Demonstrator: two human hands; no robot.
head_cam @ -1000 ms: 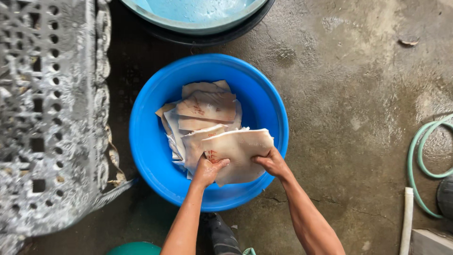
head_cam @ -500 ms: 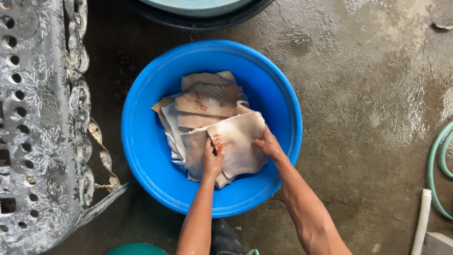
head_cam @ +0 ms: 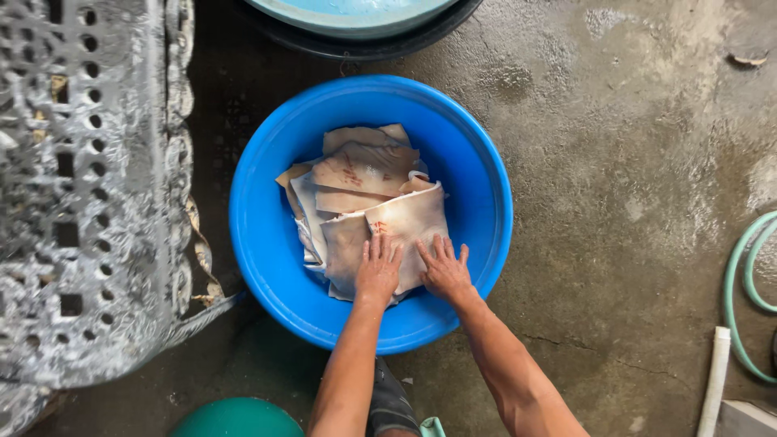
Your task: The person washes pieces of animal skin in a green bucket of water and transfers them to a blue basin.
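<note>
Both hands flat on the top sheet in the blue basin.

I see the left hand (head_cam: 378, 271) and right hand (head_cam: 443, 271) spread, palms pressed on the top sheet (head_cam: 405, 231) of a pale stack (head_cam: 356, 186); its long axis runs away from me. The blue basin (head_cam: 259, 235) sits on wet concrete floor (head_cam: 631, 162), a green hose (head_cam: 749, 275) at right, a perforated metal crate (head_cam: 81, 186) at left.

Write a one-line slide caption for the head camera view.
Left hand and right hand press flat on pale folded sheets stacked in a round blue plastic basin on wet concrete floor.
</note>
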